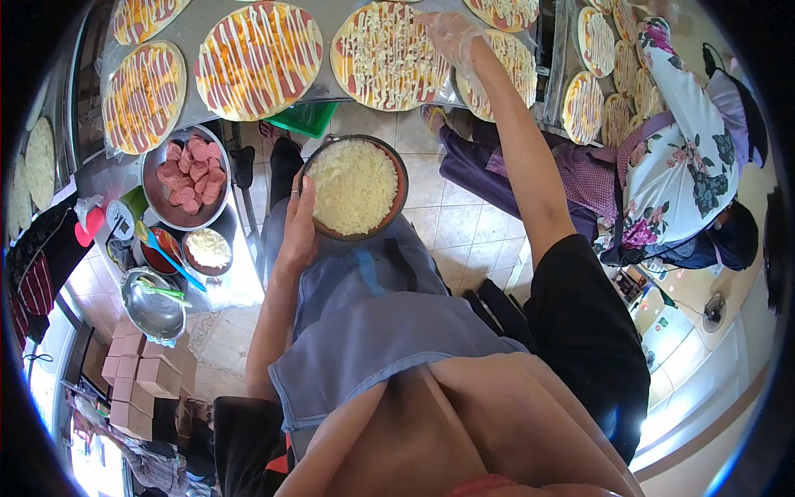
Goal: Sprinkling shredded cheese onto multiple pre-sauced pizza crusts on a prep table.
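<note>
Much cheese (352, 186) could spill if the left hand (302, 219), holding the bowl (401, 186) one-sidedly, tilts; what the right hand (454, 40) holds, I cannot tell.

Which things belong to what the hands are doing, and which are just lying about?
In the job: left hand, dark bowl, pale shreds, gloved right hand, pizza by its fingertips.

Apparently just lying about: green container, stacked boxes, fan.

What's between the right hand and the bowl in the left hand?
Head view, from right hand to bowl: part of a shred-topped pizza, then a strip of tiled floor.
</note>
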A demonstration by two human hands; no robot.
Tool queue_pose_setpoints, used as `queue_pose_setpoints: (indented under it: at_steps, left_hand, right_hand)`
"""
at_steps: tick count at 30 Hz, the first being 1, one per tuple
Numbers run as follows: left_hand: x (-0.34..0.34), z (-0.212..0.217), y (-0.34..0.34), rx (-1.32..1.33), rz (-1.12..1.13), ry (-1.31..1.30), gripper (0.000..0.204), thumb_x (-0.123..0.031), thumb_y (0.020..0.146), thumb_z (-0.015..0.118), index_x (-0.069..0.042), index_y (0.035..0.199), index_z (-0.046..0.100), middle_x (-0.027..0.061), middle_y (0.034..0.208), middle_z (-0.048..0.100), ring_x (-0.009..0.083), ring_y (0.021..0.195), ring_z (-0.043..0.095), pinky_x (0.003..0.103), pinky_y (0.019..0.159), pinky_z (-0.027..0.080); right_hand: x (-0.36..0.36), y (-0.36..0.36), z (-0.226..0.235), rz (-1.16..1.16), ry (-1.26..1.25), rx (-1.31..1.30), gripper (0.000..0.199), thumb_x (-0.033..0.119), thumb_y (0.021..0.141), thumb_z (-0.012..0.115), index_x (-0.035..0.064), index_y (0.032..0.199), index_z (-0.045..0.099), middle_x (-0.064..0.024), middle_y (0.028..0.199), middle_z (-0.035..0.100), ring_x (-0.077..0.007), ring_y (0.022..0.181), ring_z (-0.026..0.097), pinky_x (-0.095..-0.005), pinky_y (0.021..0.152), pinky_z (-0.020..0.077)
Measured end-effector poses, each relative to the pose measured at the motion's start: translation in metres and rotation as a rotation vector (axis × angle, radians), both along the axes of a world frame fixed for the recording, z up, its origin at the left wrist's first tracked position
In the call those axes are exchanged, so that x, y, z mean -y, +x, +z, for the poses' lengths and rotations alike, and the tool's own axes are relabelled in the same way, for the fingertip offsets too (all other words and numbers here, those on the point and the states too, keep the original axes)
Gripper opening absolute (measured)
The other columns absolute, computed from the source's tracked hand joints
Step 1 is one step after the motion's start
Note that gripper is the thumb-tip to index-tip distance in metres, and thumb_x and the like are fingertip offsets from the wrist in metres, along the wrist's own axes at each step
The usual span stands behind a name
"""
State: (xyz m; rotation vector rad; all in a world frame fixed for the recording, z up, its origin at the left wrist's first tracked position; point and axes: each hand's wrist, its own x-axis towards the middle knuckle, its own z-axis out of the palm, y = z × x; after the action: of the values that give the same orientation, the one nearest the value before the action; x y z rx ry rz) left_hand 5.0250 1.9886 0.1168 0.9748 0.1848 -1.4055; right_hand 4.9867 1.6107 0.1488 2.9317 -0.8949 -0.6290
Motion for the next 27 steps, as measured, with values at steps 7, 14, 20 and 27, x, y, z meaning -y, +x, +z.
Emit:
queue_pose_setpoints:
  at_steps: [7,14,20,27]
  left_hand:
    - [0.008,0.001,0.004,-0.030,0.000,0.006,0.059,-0.045,0.097,0.034,0.003,0.132,0.037,0.0134,0.131,0.047,0.0199,0.119,0.048,0.033,0.101,0.036]
    - [0.020,0.008,0.012,-0.011,0.040,-0.041,0.061,-0.046,0.097,0.033,0.003,0.133,0.035,0.0134,0.132,0.047,0.0198,0.119,0.047,0.033,0.101,0.036]
    - [0.037,0.013,0.023,0.022,0.084,-0.068,0.060,-0.045,0.097,0.034,0.003,0.133,0.034,0.0124,0.131,0.047,0.0187,0.119,0.048,0.032,0.099,0.038]
    - [0.068,0.018,0.024,0.114,0.164,-0.011,0.060,-0.045,0.096,0.039,-0.001,0.136,0.031,0.0104,0.131,0.046,0.0192,0.118,0.047,0.033,0.098,0.039]
  right_hand:
    - [0.009,0.004,-0.022,-0.197,0.039,-0.083,0.034,0.022,0.094,0.045,0.0027,0.120,0.052,-0.0172,0.119,0.054,-0.0296,0.103,0.053,-0.0388,0.085,0.0441]
    - [0.010,0.009,-0.005,-0.545,0.253,0.061,0.036,0.019,0.093,0.044,0.0042,0.125,0.050,-0.0188,0.124,0.053,-0.0301,0.109,0.053,-0.0385,0.092,0.0424]
    - [-0.011,-0.011,0.025,-0.327,0.444,0.378,0.026,0.022,0.094,0.048,0.0071,0.111,0.062,-0.0072,0.088,0.067,-0.0126,0.073,0.061,-0.0262,0.068,0.0499]
    - [-0.141,-0.014,0.097,-0.179,0.614,0.293,0.032,0.033,0.091,0.051,0.0092,0.111,0.061,-0.0110,0.107,0.063,-0.0254,0.090,0.062,-0.0341,0.085,0.0494]
